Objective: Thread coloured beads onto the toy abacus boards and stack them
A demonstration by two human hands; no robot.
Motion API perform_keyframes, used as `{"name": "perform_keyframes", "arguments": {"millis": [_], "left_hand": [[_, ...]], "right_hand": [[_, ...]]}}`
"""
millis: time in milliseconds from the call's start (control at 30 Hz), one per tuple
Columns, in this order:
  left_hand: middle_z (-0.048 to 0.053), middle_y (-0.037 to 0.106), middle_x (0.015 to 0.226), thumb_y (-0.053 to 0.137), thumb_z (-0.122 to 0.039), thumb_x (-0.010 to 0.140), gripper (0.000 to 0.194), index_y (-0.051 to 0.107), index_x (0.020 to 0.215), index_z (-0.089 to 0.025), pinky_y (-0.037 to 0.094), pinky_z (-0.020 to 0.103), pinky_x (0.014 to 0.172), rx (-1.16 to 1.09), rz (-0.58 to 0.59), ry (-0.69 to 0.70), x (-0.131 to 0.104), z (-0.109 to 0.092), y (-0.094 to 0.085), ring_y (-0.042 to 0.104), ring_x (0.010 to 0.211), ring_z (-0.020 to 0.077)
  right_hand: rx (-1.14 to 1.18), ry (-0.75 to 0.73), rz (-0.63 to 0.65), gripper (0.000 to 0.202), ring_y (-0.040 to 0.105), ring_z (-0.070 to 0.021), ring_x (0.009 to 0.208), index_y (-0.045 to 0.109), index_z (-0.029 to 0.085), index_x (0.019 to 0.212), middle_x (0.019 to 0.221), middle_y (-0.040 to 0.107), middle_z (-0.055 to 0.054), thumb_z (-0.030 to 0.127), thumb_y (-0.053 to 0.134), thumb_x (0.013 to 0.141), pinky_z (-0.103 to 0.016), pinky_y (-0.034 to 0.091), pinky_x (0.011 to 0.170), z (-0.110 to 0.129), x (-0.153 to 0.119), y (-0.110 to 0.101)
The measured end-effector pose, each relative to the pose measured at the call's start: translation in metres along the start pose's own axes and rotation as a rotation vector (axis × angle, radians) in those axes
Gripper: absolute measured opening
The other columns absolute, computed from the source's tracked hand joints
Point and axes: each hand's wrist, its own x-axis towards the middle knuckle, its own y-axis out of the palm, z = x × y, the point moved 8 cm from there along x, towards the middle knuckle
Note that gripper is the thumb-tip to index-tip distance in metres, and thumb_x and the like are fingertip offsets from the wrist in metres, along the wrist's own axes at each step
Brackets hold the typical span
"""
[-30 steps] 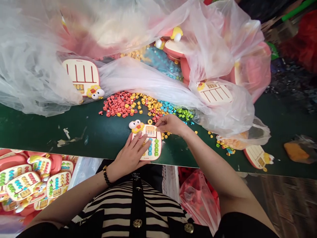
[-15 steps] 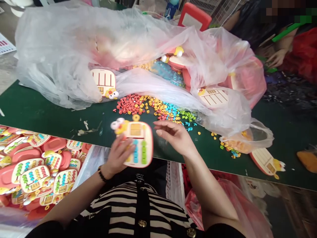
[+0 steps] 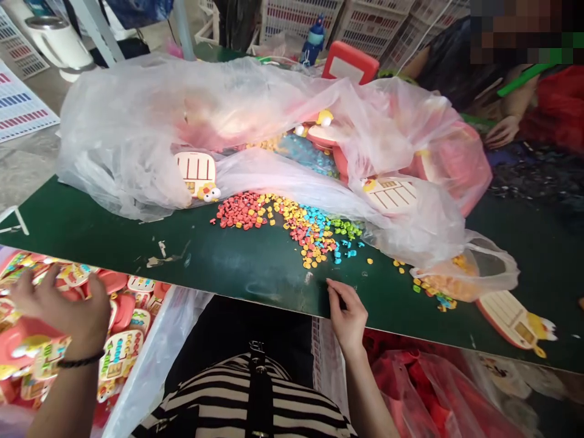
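**Down at our left, a hand over the finished toys**

Down at our left, our left hand (image 3: 59, 310) spreads flat, fingers splayed, over the pink-and-cream plastic toy phone with a yellow duck head (image 3: 27, 356), which lies on top of the pile of like toys (image 3: 123, 340) in the bin beside the table. We cannot tell whether the fingers grip it or merely rest on it. We judge the toy light, stiff and smooth, a hard shell best taken by its two long sides, clear of the duck head and the small keys.

Our right hand (image 3: 347, 316) lies empty at the near edge of the dark green table (image 3: 228, 261), fingers loosely curled on the lip.

Beyond it lies the scatter of small red, yellow, blue and green plastic buttons (image 3: 296, 222), easily swept off. Between that scatter and the table edge we have an open strip. Farther back, the large clear plastic bags of toy shells (image 3: 137, 134) crowd the table; another person's hand (image 3: 502, 131) works at the far right.
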Motion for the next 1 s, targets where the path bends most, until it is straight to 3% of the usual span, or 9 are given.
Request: {"name": "perform_keyframes", "arguments": {"millis": [67, 133, 300, 433, 533, 600, 700, 867, 1000], "left_hand": [[0.005, 0.04, 0.14, 0.062, -0.02, 0.073, 0.064, 0.044, 0.132, -0.036, 0.025, 0.067, 0.104, -0.055, -0.258, 0.201, 0.034, -0.069, 0.013, 0.036, 0.13, 0.0381], [0.007, 0.049, 0.131, 0.064, -0.02, 0.074, 0.049, 0.053, 0.121, -0.029, 0.034, 0.057, 0.104, -0.233, -0.286, 0.417, 0.069, -0.146, 0.047, 0.042, 0.128, 0.0326], [0.011, 0.058, 0.123, 0.046, -0.019, 0.086, 0.027, 0.058, 0.111, -0.018, 0.04, 0.044, 0.103, -0.434, 0.197, 0.791, 0.16, -0.325, 0.185, 0.05, 0.121, 0.0254], [0.018, 0.055, 0.128, 0.046, -0.011, 0.081, 0.038, 0.054, 0.118, -0.009, 0.039, 0.044, 0.1, -0.259, 0.428, 0.754, 0.215, -0.402, 0.283, 0.049, 0.121, 0.0297], [0.02, 0.06, 0.119, 0.044, -0.009, 0.083, 0.033, 0.054, 0.114, -0.008, 0.038, 0.047, 0.099, -0.158, 0.489, 0.684, 0.23, -0.422, 0.317, 0.051, 0.118, 0.031], [0.02, 0.061, 0.116, 0.039, -0.009, 0.087, 0.03, 0.054, 0.113, -0.007, 0.037, 0.049, 0.099, -0.145, 0.498, 0.679, 0.231, -0.421, 0.318, 0.053, 0.117, 0.0307], [0.017, 0.058, 0.121, 0.036, -0.019, 0.093, 0.031, 0.051, 0.118, -0.007, 0.035, 0.049, 0.104, -0.143, 0.478, 0.725, 0.228, -0.402, 0.288, 0.051, 0.121, 0.0288], [0.011, 0.059, 0.112, 0.028, -0.048, 0.099, 0.058, 0.046, 0.127, -0.001, 0.038, 0.051, 0.1, -0.162, 0.317, 0.751, 0.208, -0.334, 0.177, 0.054, 0.118, 0.0289], [0.006, 0.064, 0.093, 0.036, -0.027, 0.098, 0.037, 0.051, 0.13, -0.016, 0.046, 0.04, 0.086, -0.084, 0.22, 0.889, 0.133, -0.278, 0.089, 0.062, 0.09, 0.0203]], "right_hand": [[0.003, -0.013, 0.006, 0.02, 0.068, -0.0182, 0.082, 0.071, 0.023, 0.097, 0.09, 0.072, -0.006, 0.02, 0.054, 0.089, -0.034, 0.058, 0.076, 0.003, 0.001, 0.003], [-0.001, -0.03, 0.029, 0.021, 0.068, -0.0178, 0.081, 0.071, 0.023, 0.098, 0.089, 0.072, -0.006, 0.018, 0.053, 0.089, -0.033, 0.058, 0.075, 0.006, 0.002, 0.007], [-0.05, -0.095, 0.102, 0.023, 0.067, -0.0181, 0.081, 0.07, 0.024, 0.1, 0.088, 0.071, -0.006, 0.014, 0.052, 0.089, -0.034, 0.057, 0.074, 0.012, 0.001, 0.009], [-0.068, -0.096, 0.118, 0.024, 0.067, -0.0179, 0.083, 0.069, 0.023, 0.102, 0.091, 0.071, -0.006, 0.013, 0.051, 0.088, -0.035, 0.057, 0.075, 0.013, -0.001, 0.005], [-0.076, -0.075, 0.109, 0.025, 0.067, -0.0179, 0.083, 0.069, 0.023, 0.102, 0.091, 0.071, -0.006, 0.013, 0.051, 0.088, -0.035, 0.057, 0.076, 0.012, -0.002, 0.005], [-0.082, -0.056, 0.101, 0.025, 0.067, -0.0184, 0.083, 0.069, 0.024, 0.102, 0.091, 0.071, -0.006, 0.013, 0.051, 0.088, -0.035, 0.057, 0.076, 0.01, -0.003, 0.004], [-0.083, -0.035, 0.1, 0.026, 0.067, -0.0194, 0.084, 0.069, 0.024, 0.102, 0.091, 0.072, -0.006, 0.014, 0.05, 0.089, -0.037, 0.057, 0.077, 0.008, -0.002, 0.005], [-0.052, -0.016, 0.107, 0.023, 0.067, -0.0192, 0.083, 0.07, 0.024, 0.1, 0.091, 0.072, -0.007, 0.017, 0.05, 0.089, -0.036, 0.057, 0.077, 0.007, 0.001, 0.005], [-0.006, 0.055, 0.051, 0.019, 0.068, -0.0192, 0.083, 0.071, 0.022, 0.096, 0.09, 0.072, -0.007, 0.022, 0.054, 0.089, -0.034, 0.057, 0.077, 0.003, 0.004, 0.004]]}}
